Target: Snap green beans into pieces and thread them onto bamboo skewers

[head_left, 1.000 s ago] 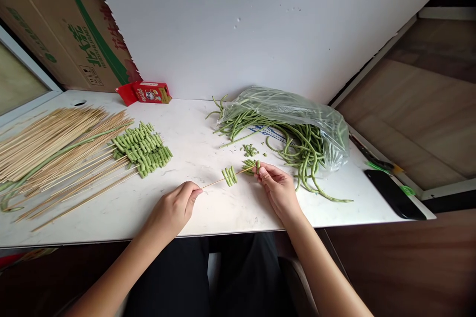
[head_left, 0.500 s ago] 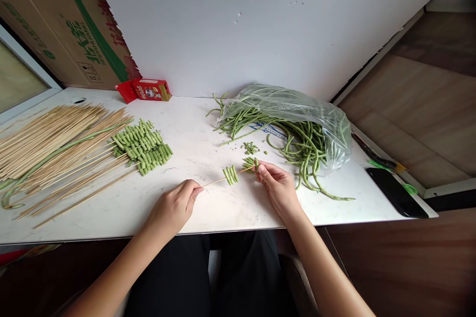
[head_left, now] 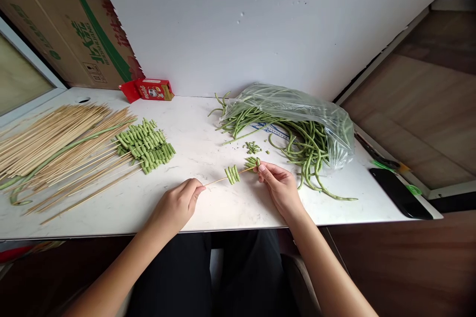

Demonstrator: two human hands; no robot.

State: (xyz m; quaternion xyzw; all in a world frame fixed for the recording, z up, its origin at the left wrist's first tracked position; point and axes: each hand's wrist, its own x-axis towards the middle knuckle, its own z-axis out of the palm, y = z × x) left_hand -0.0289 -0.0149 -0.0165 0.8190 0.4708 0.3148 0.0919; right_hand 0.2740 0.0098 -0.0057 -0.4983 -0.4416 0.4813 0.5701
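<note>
Bamboo skewer [head_left: 218, 180], left of the bag [head_left: 316, 116]: our left hand [head_left: 177, 206] pinches its butt, our right hand [head_left: 281, 189] pinches bean pieces [head_left: 252, 162] at its tip. Off-centre pushing could split them or prick us.

White marble tabletop [head_left: 201, 148] lies bare beyond my left hand [head_left: 178, 205]; a clear plastic bean bag [head_left: 297, 104] crowds my right hand [head_left: 280, 188].

green chinese characters, seemingly 北大荒, run along the cardboard box [head_left: 55, 25] at the table's far left corner; red carton [head_left: 154, 89] print unreadable.
</note>
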